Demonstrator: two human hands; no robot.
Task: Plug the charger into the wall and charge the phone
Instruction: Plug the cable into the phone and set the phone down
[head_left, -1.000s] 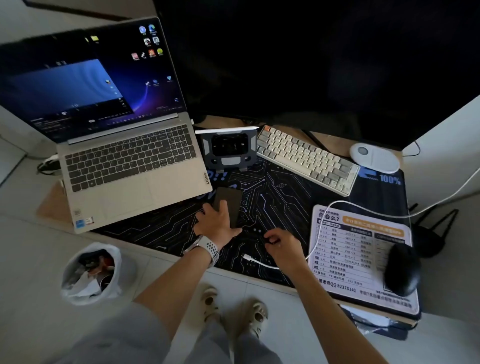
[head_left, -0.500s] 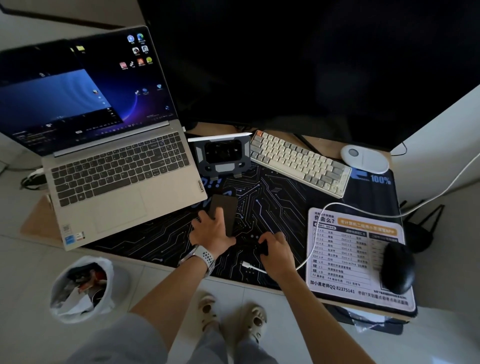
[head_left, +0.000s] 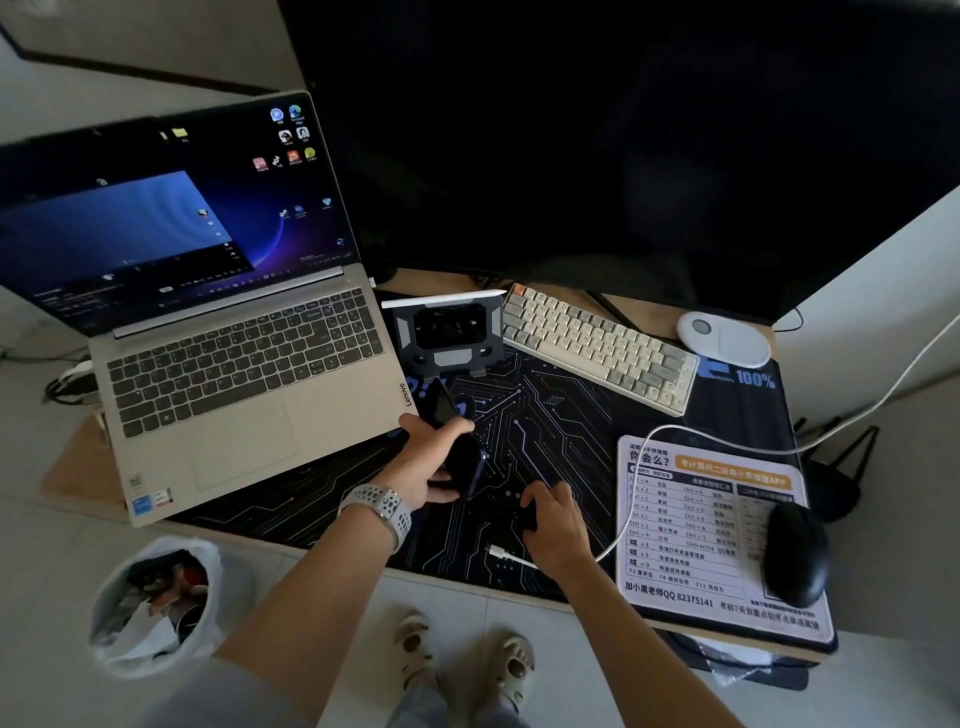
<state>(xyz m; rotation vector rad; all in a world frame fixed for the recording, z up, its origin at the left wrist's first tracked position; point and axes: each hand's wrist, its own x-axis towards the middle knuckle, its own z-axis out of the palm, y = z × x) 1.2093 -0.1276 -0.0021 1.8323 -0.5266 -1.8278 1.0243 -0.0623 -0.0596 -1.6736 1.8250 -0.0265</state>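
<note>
Dark circuit-print desk mat (head_left: 545, 415): your left hand (head_left: 426, 462) grips the slim black phone (head_left: 465, 457) tilted, port toward the white cable plug (head_left: 496, 552); right hand (head_left: 553, 525) closed beside it, contents unclear.

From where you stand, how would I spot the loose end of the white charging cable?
Find the dark desk mat with circuit lines in front of the big black screen. At its near edge, just left of the right hand, lies the white cable tip. It is the only small white plug on the mat, plugged into nothing.
</note>
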